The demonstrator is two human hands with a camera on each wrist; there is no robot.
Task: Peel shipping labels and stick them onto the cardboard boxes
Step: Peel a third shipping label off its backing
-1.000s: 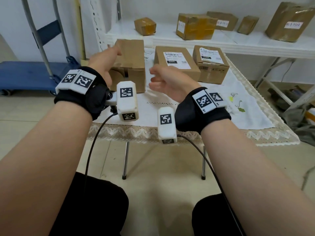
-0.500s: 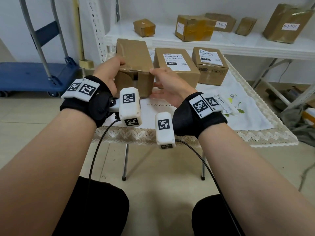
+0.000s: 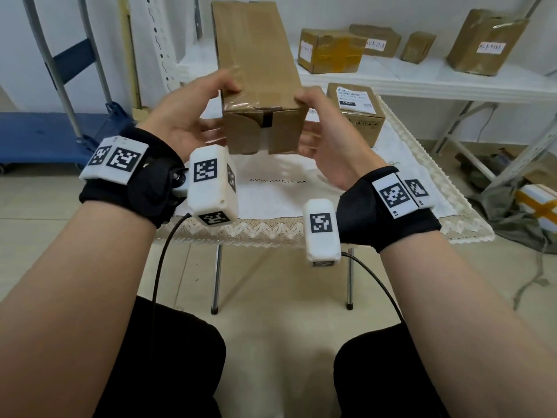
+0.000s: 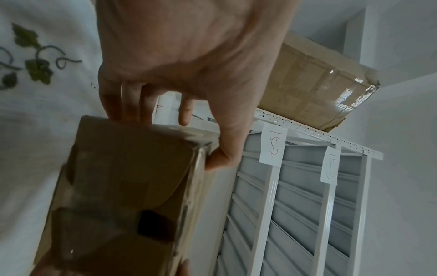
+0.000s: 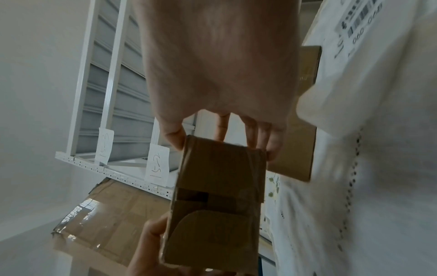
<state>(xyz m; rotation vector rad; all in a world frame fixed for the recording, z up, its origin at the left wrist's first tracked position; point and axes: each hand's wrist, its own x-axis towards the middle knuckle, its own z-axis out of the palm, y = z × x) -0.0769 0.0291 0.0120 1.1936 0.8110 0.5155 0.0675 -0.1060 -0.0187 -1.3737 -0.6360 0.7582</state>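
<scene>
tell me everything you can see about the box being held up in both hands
The held box is a plain brown cardboard carton, longer than it is wide, with clear tape along its top seam and a tucked flap end with a dark slot facing the person. No shipping label shows on its visible faces. It is lifted above the white tablecloth, its far end tilted upward. The left hand and right hand grip its near end from either side, thumbs on top.

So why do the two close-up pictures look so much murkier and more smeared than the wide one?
Head view: evenly lit and mostly sharp, straight lines bowed by the wide lens. Left wrist view: the held box is dark, in shadow and smeared, with glare on its taped edge. Right wrist view: the tablecloth at the right is streaked by motion blur, and the right hand looms soft.
</scene>
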